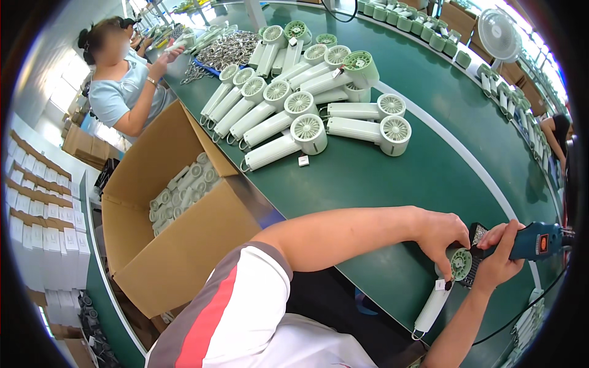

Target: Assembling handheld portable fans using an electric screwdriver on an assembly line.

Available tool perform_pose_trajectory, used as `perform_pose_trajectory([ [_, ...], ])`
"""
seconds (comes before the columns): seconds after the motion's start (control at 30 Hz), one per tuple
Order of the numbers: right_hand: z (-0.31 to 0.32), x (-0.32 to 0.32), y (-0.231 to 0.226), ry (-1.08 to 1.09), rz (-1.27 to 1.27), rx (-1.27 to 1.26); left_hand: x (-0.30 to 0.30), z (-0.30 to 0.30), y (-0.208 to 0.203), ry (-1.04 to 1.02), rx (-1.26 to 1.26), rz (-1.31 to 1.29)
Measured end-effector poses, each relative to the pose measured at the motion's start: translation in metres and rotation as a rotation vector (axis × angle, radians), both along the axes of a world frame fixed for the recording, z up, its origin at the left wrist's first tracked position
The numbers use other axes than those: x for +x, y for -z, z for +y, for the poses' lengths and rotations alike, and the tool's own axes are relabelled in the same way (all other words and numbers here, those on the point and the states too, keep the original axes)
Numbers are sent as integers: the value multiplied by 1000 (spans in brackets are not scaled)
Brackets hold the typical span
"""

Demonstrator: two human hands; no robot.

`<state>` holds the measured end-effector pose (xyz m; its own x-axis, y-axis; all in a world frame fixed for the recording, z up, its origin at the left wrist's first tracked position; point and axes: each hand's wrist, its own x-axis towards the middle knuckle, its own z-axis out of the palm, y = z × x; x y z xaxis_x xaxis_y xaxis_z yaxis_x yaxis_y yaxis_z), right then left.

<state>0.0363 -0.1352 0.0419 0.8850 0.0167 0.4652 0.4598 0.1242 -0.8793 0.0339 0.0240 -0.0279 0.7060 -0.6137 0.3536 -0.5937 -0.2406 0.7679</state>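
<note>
At the right of the bench my left hand (443,236) is closed round the head of a white handheld fan (432,310). The fan lies with its handle toward me, and its pale green inner part (460,265) faces up. A small white tag sits near the top of the handle, with a wire loop at the handle's end. My right hand (500,254) grips a teal electric screwdriver (532,241), its tip pointing left at the fan head. Behind both hands is a dark tray (477,234) of small parts, partly hidden.
Several assembled fans (307,132) lie in rows on the green bench (368,184), beside a pile of metal rings (230,52). An open cardboard box (184,257) holding more fans stands at left. A co-worker (126,86) sits beyond it. A black cable (521,313) trails at right.
</note>
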Motion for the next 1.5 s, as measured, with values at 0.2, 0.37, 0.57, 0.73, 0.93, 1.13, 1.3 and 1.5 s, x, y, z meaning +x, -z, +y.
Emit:
perform_pose_trajectory([
  [0.2,-15,-7,0,30,-37,1,0,-14,0,44,-75,-49],
  [0.37,7,-8,-4,-48,147,185,-7,3,-6,63,-165,-115],
  [0.57,-33,-42,-74,128,-40,241,-15,7,-34,24,1,-45],
  [0.73,-128,-79,-51,399,418,-63,-8,-1,-29,74,41,62],
  [0.93,-198,-100,37,646,542,-862,-13,-3,-29,60,44,70],
  [1.13,-171,-101,31,802,396,-1461,-17,-2,-28,-2,16,-13],
  [1.3,-170,-108,46,827,284,-1549,-16,-3,-21,-84,10,-15],
  [1.5,-153,-125,37,838,17,-1570,-25,0,-30,-199,-172,222],
])
